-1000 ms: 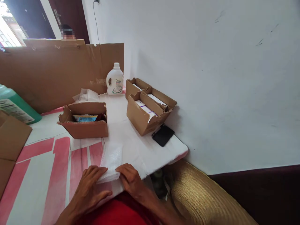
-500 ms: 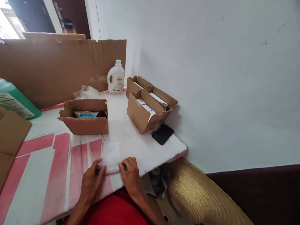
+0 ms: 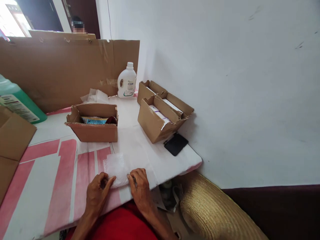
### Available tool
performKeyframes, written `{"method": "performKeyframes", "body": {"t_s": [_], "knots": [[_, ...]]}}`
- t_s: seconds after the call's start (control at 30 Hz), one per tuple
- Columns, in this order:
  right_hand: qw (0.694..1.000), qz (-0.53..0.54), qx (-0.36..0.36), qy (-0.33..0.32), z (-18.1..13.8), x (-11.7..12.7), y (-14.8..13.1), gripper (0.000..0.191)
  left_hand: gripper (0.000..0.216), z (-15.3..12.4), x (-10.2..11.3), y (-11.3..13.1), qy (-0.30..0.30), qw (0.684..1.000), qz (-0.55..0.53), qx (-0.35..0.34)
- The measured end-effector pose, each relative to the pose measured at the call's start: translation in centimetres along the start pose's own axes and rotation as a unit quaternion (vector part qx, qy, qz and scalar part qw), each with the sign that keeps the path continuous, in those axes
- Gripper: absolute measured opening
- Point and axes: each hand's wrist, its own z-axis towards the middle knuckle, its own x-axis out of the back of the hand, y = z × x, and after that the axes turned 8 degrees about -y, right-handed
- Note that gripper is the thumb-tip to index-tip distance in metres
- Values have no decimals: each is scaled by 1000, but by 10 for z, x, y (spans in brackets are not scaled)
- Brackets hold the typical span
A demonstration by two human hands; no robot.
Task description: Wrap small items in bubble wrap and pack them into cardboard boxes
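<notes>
A small sheet or bag of clear bubble wrap [image 3: 117, 168] lies on the table near its front edge. My left hand [image 3: 97, 190] pinches its near left corner between thumb and fingers. At the near right corner, my right hand [image 3: 139, 184] has thumb and fingers closed on the wrap's edge. Beyond it stands an open cardboard box [image 3: 100, 132] with a blue packet and a dark red item inside. Whether the wrap is one layer or several is hard to make out.
Cardboard boxes [image 3: 150, 125] with white packs stand at right, beside a flat black object [image 3: 176, 144]. A white jug [image 3: 127, 85], crumpled plastic [image 3: 96, 96] and a cardboard panel [image 3: 62, 66] are behind. A green-liquid container [image 3: 22, 103] leans left; a woven straw item [image 3: 207, 206] sits below the edge.
The bubble wrap has shifted slightly left and turned a little between my hands. Both hands keep their pinch on it. The view has shifted slightly.
</notes>
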Motion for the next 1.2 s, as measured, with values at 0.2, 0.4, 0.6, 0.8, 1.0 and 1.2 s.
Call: {"method": "performKeyframes", "body": {"t_s": [0.2,0.4,0.6,0.8,1.0,1.2], "knots": [[995,-100,-15,-4,9,-9,2,22,33,-3,2,-2,59,995,79,-8],[998,-36,-39,-15,12,-1,1,18,40,-11,6,-5,66,907,254,-329],[987,-12,89,-130,12,20,9,71,46,-4,9,-21,4,909,246,-336],[981,26,136,-136,47,29,4,25,34,16,31,-7,-40,962,118,-243],[992,62,-4,-113,84,6,3,14,49,48,37,-4,15,991,94,-98],[996,28,-26,-84,80,-5,11,18,51,42,1,-12,13,950,212,-227]]}}
